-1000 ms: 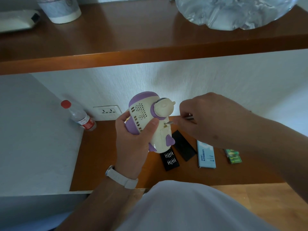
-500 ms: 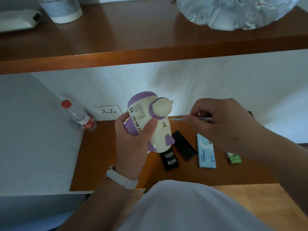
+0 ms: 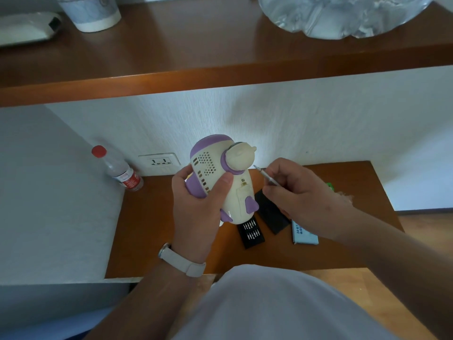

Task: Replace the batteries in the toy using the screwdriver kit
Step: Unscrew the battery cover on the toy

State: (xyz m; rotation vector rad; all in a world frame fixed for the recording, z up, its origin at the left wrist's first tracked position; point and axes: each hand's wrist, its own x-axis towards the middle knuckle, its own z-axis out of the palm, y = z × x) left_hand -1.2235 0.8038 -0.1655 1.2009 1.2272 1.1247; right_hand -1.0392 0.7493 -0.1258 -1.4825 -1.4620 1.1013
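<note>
Head view: your left hand gripped the toy; your right hand pinched the screwdriver, tip clear of the cover screw, seemingly needing seating next.

Glossy plastic toy; thin metal screwdriver — smooth, polished wooden desk.

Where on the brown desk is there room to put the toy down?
On the desk, bare wood lies at the left, between the water bottle and the bit tray. The middle is crowded with the black lid and blue box.
</note>
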